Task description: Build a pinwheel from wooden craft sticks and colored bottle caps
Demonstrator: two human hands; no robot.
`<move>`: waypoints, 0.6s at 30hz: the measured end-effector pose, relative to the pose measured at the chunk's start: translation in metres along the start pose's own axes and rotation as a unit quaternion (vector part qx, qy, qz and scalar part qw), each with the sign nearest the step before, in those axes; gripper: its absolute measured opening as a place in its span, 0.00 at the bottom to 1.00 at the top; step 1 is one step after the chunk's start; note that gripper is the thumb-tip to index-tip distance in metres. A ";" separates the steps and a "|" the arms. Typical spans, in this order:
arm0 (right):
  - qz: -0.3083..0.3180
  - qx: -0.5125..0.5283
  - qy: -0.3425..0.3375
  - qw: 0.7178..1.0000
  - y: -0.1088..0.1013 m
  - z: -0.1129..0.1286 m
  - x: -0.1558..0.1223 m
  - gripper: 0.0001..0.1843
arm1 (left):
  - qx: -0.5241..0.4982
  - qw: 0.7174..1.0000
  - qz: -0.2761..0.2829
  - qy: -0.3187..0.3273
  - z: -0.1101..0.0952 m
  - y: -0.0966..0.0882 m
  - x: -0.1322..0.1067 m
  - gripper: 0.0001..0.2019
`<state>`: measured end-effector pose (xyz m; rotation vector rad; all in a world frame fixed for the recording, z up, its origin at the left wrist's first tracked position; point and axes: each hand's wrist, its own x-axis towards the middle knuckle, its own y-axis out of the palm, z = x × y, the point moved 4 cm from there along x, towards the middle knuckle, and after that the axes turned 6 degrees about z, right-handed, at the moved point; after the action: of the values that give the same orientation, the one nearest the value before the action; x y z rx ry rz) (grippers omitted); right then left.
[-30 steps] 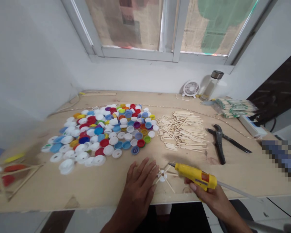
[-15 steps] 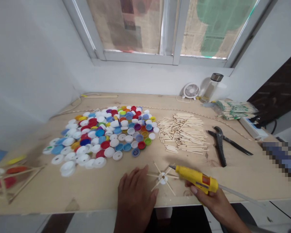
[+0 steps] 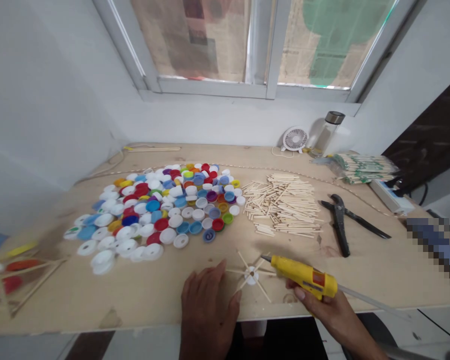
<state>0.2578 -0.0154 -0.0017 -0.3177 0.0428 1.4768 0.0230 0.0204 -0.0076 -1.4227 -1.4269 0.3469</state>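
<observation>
My right hand (image 3: 328,310) grips a yellow glue gun (image 3: 305,277) at the table's front edge, nozzle pointing left. Just left of the nozzle lies a white bottle cap with thin sticks radiating from it (image 3: 251,275). My left hand (image 3: 209,305) rests flat on the wood beside it, fingers stretched out, thumb tip near one stick. A pile of short wooden sticks (image 3: 283,205) lies behind the cap, and a wide spread of coloured and white bottle caps (image 3: 161,210) covers the table's left middle.
Black pliers (image 3: 339,220) lie right of the stick pile. A small white fan (image 3: 295,139), a glass bottle (image 3: 328,131), a bag of sticks (image 3: 362,167) and a power strip (image 3: 392,196) stand at the back right. A stick-and-cap frame (image 3: 15,280) sits far left.
My left hand has slid back toward me and off the cap-and-stick piece, which now lies uncovered. The glue gun has hardly moved.
</observation>
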 end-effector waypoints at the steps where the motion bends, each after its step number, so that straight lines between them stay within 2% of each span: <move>1: 0.002 -0.002 -0.002 1.000 0.000 -0.001 0.000 0.22 | 0.002 1.000 0.001 0.000 0.000 0.000 0.000 0.22; 18: 0.008 0.004 -0.001 1.000 0.000 -0.001 0.000 0.23 | 0.003 1.000 0.000 0.011 -0.003 0.000 0.003 0.20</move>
<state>0.2582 -0.0157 -0.0024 -0.3105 0.0509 1.4928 0.0263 0.0214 -0.0048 -1.4172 -1.4064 0.3347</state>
